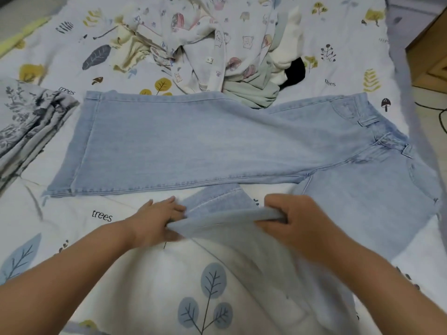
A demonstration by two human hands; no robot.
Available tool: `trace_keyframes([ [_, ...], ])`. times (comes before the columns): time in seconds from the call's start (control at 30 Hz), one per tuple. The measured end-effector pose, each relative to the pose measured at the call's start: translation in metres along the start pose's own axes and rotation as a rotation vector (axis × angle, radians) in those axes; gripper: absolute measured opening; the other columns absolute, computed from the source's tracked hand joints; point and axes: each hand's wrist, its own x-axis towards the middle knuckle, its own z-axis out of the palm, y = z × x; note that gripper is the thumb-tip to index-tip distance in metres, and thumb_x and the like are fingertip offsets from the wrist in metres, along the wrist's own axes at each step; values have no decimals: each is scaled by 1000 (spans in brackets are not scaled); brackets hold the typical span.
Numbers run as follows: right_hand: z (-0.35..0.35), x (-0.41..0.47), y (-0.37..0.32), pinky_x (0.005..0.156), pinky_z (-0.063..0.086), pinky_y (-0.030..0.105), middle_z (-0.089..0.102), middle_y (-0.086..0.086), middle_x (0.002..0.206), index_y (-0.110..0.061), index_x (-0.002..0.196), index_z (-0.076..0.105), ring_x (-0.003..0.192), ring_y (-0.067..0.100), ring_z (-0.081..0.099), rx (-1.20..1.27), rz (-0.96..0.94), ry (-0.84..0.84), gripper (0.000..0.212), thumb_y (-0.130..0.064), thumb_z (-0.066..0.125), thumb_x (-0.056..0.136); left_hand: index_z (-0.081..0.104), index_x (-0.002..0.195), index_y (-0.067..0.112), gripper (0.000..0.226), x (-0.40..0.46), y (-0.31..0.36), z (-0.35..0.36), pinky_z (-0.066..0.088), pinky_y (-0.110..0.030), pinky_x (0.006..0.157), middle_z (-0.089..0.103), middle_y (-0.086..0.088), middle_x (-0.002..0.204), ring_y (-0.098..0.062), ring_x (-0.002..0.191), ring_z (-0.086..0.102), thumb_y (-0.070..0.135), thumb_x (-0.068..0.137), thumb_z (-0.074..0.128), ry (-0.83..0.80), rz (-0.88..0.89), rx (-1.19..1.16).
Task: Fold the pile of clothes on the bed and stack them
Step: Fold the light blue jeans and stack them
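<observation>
Bed cover (101, 216): white, printed with leaves, trees and mushrooms; word "trees" legible three times — near the left hand, at upper left beside the folded garment, and at upper right.

Jeans (193, 141): one pair, light blue denim, spread across the middle of the bed. Waistband with belt loops at right, hems at left. Far leg flat and straight. Near leg lifted at its hem end and pulled toward the wearer of the camera, inner side showing.

Left hand (157, 221): fingers curled, pinching the left corner of the raised hem, thumb below the cloth.

Right hand (297, 218): fingers curled over the right part of the same hem edge, gripping it. Two hands, both bare, both on the one garment.

Pile of clothes (217, 44): unfolded, at the far side of the bed, touching and partly overlapping the upper edge of the jeans. Cartoon-print white cloth with a small tag reading "3"; one cream frilled piece at left; one pale green piece in front; one plain white piece and one black piece at right. Exact number of garments impossible to tell.

Folded garment (29, 122): one, grey-and-white foliage print, at the left edge, apart from the jeans.
</observation>
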Motion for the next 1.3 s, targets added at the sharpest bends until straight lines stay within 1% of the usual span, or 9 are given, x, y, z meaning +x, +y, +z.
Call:
trace_keyframes([
  [0.17,-43,10,-3,36,27,14,42,-12,39,-15,49,43,36,1,39,184,71,159,39,-25,74,69,64,56,24,25,-32,2,-58,42,-16,57,58,13,55,-1,55,53,18,79,72,15,138,-572],
  [0.43,-45,78,10,51,35,22,54,-10,55,-19,63,49,57,5,50,66,154,339,32,-35,76,73,75,79,15,59,-52,-44,-148,53,-21,56,73,-11,80,-18,64,68,50,35,91,154,32,-894],
  [0.57,6,103,21,91,36,39,50,13,122,-16,124,46,115,32,41,-317,308,259,44,-30,62,85,61,112,7,37,-5,-56,-114,44,-22,59,62,-14,90,-19,70,59,21,79,72,719,-345,-785],
  [0.67,55,94,18,97,32,38,39,11,132,-18,136,36,122,30,36,-413,228,209,57,-37,55,87,41,132,1,52,12,-62,-62,40,-34,87,54,-22,122,-34,108,54,22,89,62,717,-556,-743],
  [0.87,152,49,-13,108,18,38,21,10,148,-19,142,24,135,25,21,-341,67,-191,76,-62,46,83,55,60,5,35,19,-50,5,37,-32,62,58,-16,67,-28,70,57,26,87,59,601,-687,-807],
  [0.97,181,35,-34,111,1,56,-3,19,155,-19,149,-1,143,34,-4,-393,74,-397,114,-71,59,67,59,69,9,21,20,-48,14,41,-31,68,62,-11,79,-30,82,59,26,79,65,614,-697,-840],
  [1.03,184,30,-47,104,22,64,18,29,151,-20,150,15,139,44,20,-496,83,-435,127,-66,76,48,60,93,3,30,19,-52,15,43,-34,78,60,-19,101,-31,93,57,24,75,70,630,-727,-862],
  [1.1,190,28,-50,79,55,46,63,19,120,-27,124,61,107,33,63,-558,31,-222,81,-46,79,48,59,102,-6,40,17,-59,14,47,-37,82,62,-23,103,-33,97,61,21,76,73,573,-707,-950],
  [1.3,179,33,-54,49,49,14,68,-3,75,-14,91,73,62,9,66,-416,-6,-114,51,-27,85,43,63,95,6,9,-9,-71,-7,43,-18,42,64,-10,75,-19,52,60,3,89,57,517,-499,-1308],
])
